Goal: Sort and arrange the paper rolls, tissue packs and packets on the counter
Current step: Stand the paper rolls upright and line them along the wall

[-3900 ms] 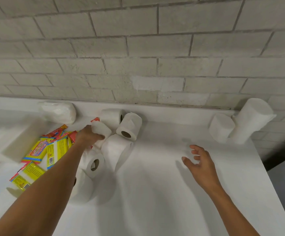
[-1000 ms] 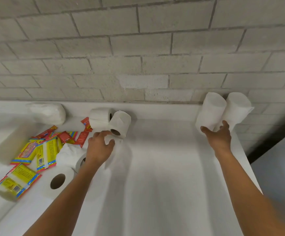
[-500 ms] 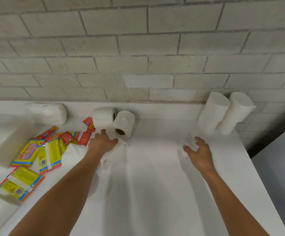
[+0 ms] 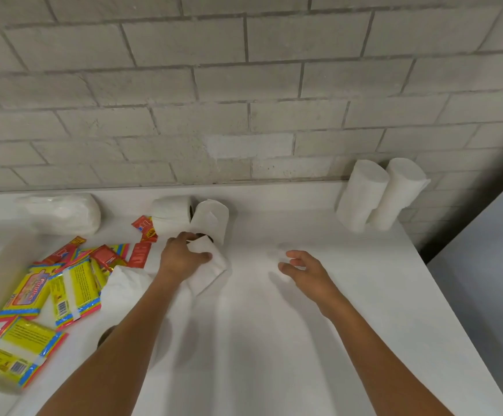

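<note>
Two paper rolls (image 4: 376, 193) stand at the counter's (image 4: 274, 340) right back edge. Left hand (image 4: 181, 256) grips another toilet roll (image 4: 211, 265) mid-counter; right hand (image 4: 307, 268) hovers open, empty. Roll-sorting step; next, probably carry it right beside the pair.

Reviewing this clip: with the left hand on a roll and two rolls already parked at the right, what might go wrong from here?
The roll gripped by the left hand shows a loose flap of paper; it may unwind when lifted. It lies close against two rolls by the wall, so pulling it away might set them rolling. The right hand is open and holds nothing; adding to the leaning pair of rolls might topple them.
</note>
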A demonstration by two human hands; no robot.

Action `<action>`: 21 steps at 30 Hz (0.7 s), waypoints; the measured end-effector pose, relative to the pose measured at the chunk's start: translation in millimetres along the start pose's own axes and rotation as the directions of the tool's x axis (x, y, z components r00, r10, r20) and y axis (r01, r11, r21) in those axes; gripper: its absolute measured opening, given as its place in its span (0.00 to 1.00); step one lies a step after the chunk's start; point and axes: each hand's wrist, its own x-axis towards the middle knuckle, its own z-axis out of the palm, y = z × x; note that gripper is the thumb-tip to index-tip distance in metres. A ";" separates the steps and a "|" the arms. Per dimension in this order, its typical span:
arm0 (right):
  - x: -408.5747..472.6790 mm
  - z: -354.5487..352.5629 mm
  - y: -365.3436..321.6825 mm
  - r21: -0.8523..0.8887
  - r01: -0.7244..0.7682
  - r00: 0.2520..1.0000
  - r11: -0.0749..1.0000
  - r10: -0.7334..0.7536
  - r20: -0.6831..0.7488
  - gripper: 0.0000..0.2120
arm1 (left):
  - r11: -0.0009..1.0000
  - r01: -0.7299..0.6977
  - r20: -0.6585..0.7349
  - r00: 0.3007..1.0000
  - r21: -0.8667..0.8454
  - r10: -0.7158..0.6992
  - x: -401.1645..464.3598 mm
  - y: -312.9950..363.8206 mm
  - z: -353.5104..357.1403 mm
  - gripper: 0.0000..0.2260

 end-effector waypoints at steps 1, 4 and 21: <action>0.5 2.3 -2.3 0.014 0.001 1.000 1.000 -0.002 0.026 0.20 | 0.998 -0.054 -0.010 0.999 -0.039 0.053 -6.9 6.9 -0.1 0.28; 0.0 5.0 -11.7 0.019 0.034 0.994 0.999 -0.036 0.102 0.24 | 0.971 -0.196 -0.019 0.981 -0.135 0.195 -31.3 31.9 -1.7 0.29; -7.4 -60.4 -19.0 0.261 0.140 0.933 0.955 -0.216 0.288 0.28 | 0.780 -0.399 0.202 0.816 -0.482 0.542 -98.5 125.5 37.8 0.36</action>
